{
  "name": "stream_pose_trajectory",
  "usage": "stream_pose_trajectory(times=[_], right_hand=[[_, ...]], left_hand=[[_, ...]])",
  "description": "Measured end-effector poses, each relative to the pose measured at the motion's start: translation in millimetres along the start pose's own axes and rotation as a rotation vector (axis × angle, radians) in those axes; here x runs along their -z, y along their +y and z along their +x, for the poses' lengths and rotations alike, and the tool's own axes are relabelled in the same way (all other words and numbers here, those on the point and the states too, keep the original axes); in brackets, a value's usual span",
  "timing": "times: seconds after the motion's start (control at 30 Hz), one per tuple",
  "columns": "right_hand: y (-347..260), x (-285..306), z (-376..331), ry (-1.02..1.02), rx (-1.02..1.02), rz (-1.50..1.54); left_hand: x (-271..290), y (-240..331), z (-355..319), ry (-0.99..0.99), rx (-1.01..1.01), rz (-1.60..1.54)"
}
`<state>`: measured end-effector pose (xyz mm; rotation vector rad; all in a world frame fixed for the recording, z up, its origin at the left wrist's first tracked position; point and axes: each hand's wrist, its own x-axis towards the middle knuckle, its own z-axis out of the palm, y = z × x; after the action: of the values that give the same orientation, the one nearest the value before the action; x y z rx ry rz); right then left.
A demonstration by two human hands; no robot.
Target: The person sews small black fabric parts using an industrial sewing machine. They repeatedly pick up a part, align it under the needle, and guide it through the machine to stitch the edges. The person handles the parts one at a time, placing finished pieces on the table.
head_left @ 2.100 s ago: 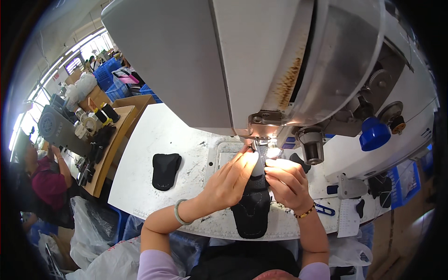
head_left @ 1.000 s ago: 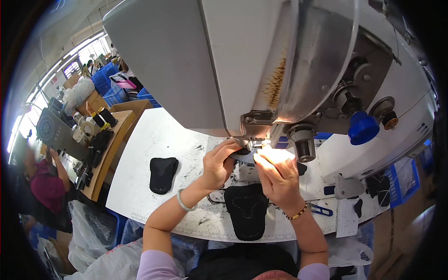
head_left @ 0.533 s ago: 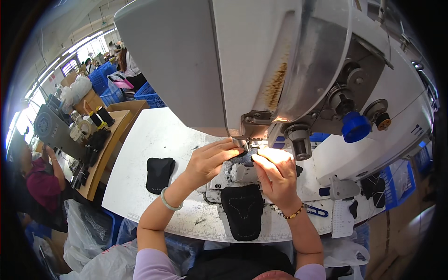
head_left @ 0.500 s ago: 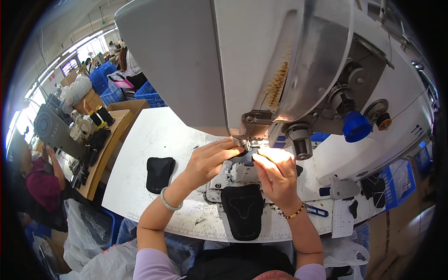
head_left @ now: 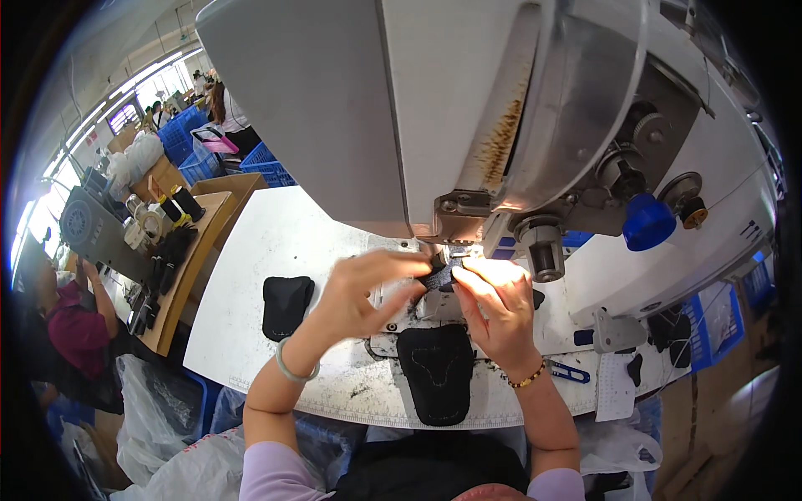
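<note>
A small dark grey and black fabric piece (head_left: pixel 439 277) lies under the needle area of a large white sewing machine (head_left: pixel 309 108). My right hand (head_left: pixel 503 305) pinches its right edge between thumb and fingers, in bright lamp light. My left hand (head_left: pixel 361 292), slightly blurred, is just left of the piece with thumb and fingers apart and nothing between them. Nearer me, a black padded fabric piece (head_left: pixel 434 376) with a light stitched outline lies at the table's front edge. Another black fabric piece (head_left: pixel 286 307) rests on the left.
Dark lint is scattered over the white tabletop (head_left: pixel 238 334). Blue thread snips (head_left: pixel 570 372) and a paper sheet (head_left: pixel 616 388) lie at the right. Plastic bags (head_left: pixel 159 409) hang below the left edge. A co-worker (head_left: pixel 79 321) sits at another machine on the left.
My left hand has let go of the fabric piece, drawn slightly left and spread its fingers. My right hand keeps its pinch in nearly the same place.
</note>
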<state>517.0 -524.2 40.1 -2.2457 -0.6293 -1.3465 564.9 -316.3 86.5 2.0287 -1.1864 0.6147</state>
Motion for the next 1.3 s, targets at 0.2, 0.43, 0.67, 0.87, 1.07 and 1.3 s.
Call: stream_pose_trajectory(times=[0.2, 0.43, 0.67, 0.87, 1.07, 1.3], right_hand=[[-1.7, -1.8, 1.4, -0.009, -0.006, 0.060], [-7.5, 0.2, -9.9, -0.013, 0.165, -0.002], [-6.3, -0.5, -12.0, -0.028, 0.171, -0.041], [-3.6, -0.7, -15.1, -0.029, 0.164, -0.049], [0.4, 2.5, -13.1, -0.007, 0.157, -0.046], [2.1, 7.3, -9.2, -0.026, 0.156, -0.022]], left_hand=[[-27.1, -51.5, -0.5, 0.000, 0.753, -0.926], [-23.5, -11.1, -0.9, 0.067, 0.902, -1.398], [-25.2, -8.1, -3.6, 0.082, 0.894, -1.403], [-31.2, -7.9, -12.4, 0.138, 0.905, -1.402], [-36.6, -0.5, -15.5, 0.221, 0.981, -1.433], [-43.4, 4.0, -17.4, 0.274, 0.984, -1.498]])
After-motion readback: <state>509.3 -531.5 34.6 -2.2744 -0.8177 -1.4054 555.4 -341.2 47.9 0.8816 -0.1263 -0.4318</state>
